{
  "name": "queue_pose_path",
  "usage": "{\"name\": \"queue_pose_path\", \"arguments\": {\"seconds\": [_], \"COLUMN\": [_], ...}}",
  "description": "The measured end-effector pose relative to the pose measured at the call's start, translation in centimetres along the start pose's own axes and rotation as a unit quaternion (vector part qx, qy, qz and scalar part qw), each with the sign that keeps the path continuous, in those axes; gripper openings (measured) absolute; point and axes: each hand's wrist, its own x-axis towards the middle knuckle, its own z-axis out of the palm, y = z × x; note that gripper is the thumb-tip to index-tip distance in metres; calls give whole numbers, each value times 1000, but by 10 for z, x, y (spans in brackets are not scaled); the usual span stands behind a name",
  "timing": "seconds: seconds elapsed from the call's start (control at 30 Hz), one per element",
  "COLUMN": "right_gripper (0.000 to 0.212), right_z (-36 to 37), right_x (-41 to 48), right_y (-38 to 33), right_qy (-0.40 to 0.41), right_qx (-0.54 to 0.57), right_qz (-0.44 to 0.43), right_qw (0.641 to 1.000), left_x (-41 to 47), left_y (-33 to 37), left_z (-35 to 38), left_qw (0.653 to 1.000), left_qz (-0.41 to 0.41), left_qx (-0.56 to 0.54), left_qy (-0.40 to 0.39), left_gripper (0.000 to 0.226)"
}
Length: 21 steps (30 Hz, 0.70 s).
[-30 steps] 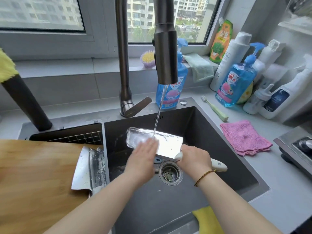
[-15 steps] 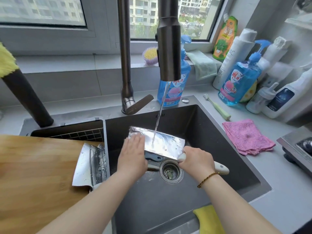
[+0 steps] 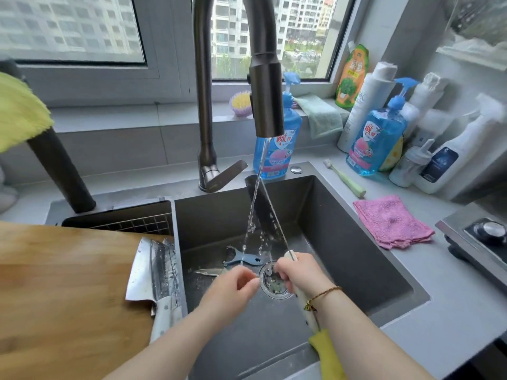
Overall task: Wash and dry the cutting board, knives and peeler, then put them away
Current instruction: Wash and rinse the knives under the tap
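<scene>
Cleaver (image 3: 260, 204): tipped up edge-on behind the drain (image 3: 275, 286), likely so the tap water (image 3: 262, 154) runs off the blade; right hand (image 3: 297, 272) wrapped round its handle, wrist bent over the drain. Left hand (image 3: 233, 286), just left of the drain: loosely curled, empty. Peeler (image 3: 244, 259) lies behind-left of the drain.

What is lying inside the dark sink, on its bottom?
A blue plastic peeler and a small steel knife lie beside the round metal drain. The left hand hides the knife's other end; the right hand, gripping a white-handled steel cleaver, hides part of the drain.
</scene>
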Motion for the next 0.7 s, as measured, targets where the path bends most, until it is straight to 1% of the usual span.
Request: {"name": "queue_pose_path", "arguments": {"seconds": [0.07, 0.13, 0.17, 0.2, 0.27, 0.37, 0.47, 0.57, 0.7], "right_gripper": [34, 34, 35, 34, 25, 15, 5, 4, 27], "right_z": [9, 17, 20, 22, 24, 27, 28, 32, 41], "right_x": [-3, -4, -4, -6, -5, -1, 8, 13, 24], "right_y": [-1, -2, -3, -5, -9, -17, -30, -41, -50], "right_qy": [-34, -62, -70, -77, -90, -108, -76, -41, 32], "right_qx": [103, 186, 212, 235, 279, 278, 264, 277, 224], "right_qz": [10, 18, 22, 23, 25, 4, -24, -6, 40], "right_qw": [994, 980, 975, 969, 956, 955, 961, 960, 973], "left_x": [-4, -7, -7, -8, -6, -4, -3, -2, -2], "left_y": [8, 18, 21, 25, 28, 24, 13, 1, -5], "left_z": [10, 14, 16, 14, 7, -8, -24, -36, -47], "left_qw": [996, 989, 985, 983, 984, 990, 994, 996, 997], "left_qz": [-16, -25, -29, -38, -54, -54, -67, -78, -75], "left_qx": [-43, -76, -98, -124, -142, -120, -85, -35, 1], "left_qy": [-81, -128, -138, -131, -99, -57, -22, -5, 2], "left_gripper": [14, 3, 7, 9, 7, 10, 11, 14, 12]}}
